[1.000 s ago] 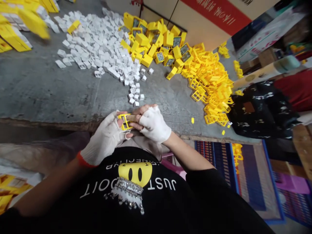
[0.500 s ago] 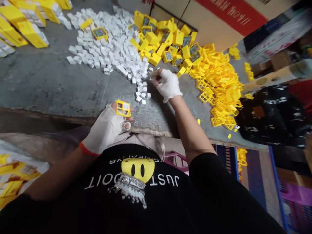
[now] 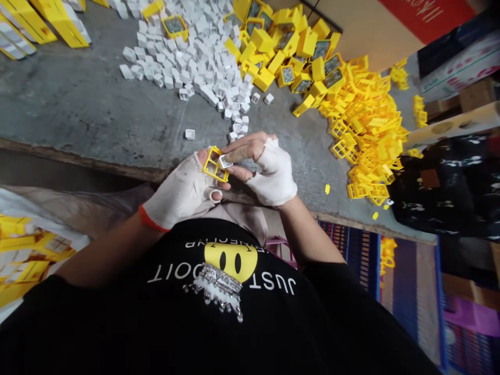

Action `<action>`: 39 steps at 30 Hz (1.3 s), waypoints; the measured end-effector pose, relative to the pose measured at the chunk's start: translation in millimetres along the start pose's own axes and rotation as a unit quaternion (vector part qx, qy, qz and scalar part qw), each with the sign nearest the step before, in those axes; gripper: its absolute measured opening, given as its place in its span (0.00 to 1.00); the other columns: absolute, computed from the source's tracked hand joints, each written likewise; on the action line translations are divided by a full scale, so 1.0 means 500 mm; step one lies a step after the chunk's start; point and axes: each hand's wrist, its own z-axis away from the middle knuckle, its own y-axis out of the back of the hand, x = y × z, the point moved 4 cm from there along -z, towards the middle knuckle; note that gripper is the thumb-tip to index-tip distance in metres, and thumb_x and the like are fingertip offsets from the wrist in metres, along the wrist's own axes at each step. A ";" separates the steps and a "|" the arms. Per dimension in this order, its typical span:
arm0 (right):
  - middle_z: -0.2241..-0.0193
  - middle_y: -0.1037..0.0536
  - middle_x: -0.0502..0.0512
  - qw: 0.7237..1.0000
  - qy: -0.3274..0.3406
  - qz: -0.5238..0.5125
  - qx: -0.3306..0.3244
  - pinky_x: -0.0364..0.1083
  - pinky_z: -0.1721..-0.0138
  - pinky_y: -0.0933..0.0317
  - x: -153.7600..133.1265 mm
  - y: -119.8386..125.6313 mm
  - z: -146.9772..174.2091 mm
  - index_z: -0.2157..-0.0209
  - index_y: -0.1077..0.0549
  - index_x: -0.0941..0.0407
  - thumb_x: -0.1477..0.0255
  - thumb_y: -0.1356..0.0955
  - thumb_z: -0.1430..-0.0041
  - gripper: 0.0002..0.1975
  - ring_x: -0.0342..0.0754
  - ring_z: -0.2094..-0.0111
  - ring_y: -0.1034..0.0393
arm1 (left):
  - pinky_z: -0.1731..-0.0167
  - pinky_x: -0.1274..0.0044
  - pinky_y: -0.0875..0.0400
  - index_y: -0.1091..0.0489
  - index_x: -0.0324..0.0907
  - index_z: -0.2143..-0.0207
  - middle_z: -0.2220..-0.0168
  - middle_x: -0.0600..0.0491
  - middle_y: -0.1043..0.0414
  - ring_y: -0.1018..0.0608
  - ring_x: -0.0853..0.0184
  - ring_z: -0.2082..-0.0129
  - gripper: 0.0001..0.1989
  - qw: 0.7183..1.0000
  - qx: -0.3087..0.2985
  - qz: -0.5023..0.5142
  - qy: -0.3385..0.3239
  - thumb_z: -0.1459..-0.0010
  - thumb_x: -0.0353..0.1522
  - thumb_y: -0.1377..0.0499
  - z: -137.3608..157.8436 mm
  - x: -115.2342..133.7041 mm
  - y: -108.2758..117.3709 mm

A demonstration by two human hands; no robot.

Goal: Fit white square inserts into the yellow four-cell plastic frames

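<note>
My left hand (image 3: 182,187), in a white fingerless glove with an orange cuff, holds a small yellow plastic frame (image 3: 211,167) divided into window-like openings. My right hand (image 3: 269,169), also gloved with bare fingertips, pinches a small white plastic cup (image 3: 225,162) at the right side of that frame. Whether the cup sits inside an opening I cannot tell. A single white cup (image 3: 189,134) lies on the grey tabletop just beyond my left hand. Past my fingers spreads a heap of similar white cups (image 3: 203,67).
Yellow boxes with grey faces (image 3: 289,47) are piled behind, against a carton (image 3: 363,31). A heap of yellow frames (image 3: 371,125) covers the right side. Yellow-and-white blocks (image 3: 62,23) stand far left. A dark patterned cloth (image 3: 445,182) lies at right. The table's front edge (image 3: 97,164) runs near me.
My right hand has come back from the white heap to the frame with a white cup. My left hand has tilted the frame. A lone cup now lies beyond my left hand.
</note>
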 end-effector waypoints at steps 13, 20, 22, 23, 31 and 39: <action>0.36 0.10 0.58 0.998 0.008 0.043 -0.045 0.66 0.29 0.26 -0.004 -0.047 -0.001 0.34 0.09 0.41 0.56 0.31 0.12 0.19 0.63 0.35 0.17 | 0.66 0.76 0.20 0.16 0.44 0.41 0.52 0.47 0.11 0.13 0.62 0.62 0.18 0.999 -0.034 0.007 -0.041 0.24 0.45 0.26 0.020 -0.041 0.064; 0.32 0.13 0.66 0.963 -0.049 0.204 -0.169 0.74 0.25 0.35 0.073 -0.138 -0.196 0.29 0.18 0.51 0.70 0.29 0.19 0.22 0.72 0.28 0.24 | 0.70 0.75 0.24 0.20 0.44 0.49 0.54 0.45 0.09 0.14 0.61 0.66 0.12 0.982 0.115 -0.002 -0.148 0.29 0.38 0.25 0.049 0.012 0.135; 0.35 0.12 0.68 0.953 -0.041 0.219 -0.204 0.73 0.26 0.36 0.069 -0.166 -0.220 0.32 0.18 0.54 0.70 0.30 0.19 0.20 0.73 0.29 0.23 | 0.71 0.77 0.26 0.20 0.45 0.49 0.56 0.47 0.09 0.15 0.62 0.67 0.12 0.978 0.136 -0.001 -0.161 0.32 0.33 0.26 0.053 0.021 0.144; 0.38 0.11 0.68 0.953 -0.036 0.215 -0.208 0.73 0.26 0.35 0.064 -0.173 -0.222 0.34 0.17 0.55 0.70 0.31 0.18 0.18 0.72 0.31 0.23 | 0.71 0.77 0.26 0.21 0.45 0.49 0.56 0.48 0.09 0.15 0.62 0.67 0.12 0.976 0.139 0.002 -0.167 0.32 0.32 0.26 0.053 0.024 0.147; 0.43 0.08 0.58 0.981 0.128 -0.021 -0.141 0.65 0.28 0.26 -0.026 -0.106 -0.105 0.42 0.11 0.49 0.57 0.30 0.13 0.16 0.62 0.37 0.15 | 0.76 0.78 0.28 0.20 0.45 0.46 0.57 0.47 0.12 0.17 0.63 0.70 0.20 0.997 0.046 -0.001 -0.070 0.28 0.48 0.26 0.024 0.003 0.134; 0.41 0.07 0.58 0.956 0.219 -0.092 -0.170 0.60 0.28 0.24 -0.018 -0.114 0.002 0.48 0.11 0.50 0.55 0.30 0.09 0.18 0.55 0.31 0.16 | 0.85 0.78 0.34 0.17 0.47 0.52 0.69 0.49 0.19 0.20 0.60 0.77 0.11 0.990 -0.079 -0.094 0.075 0.32 0.40 0.27 0.029 -0.059 0.116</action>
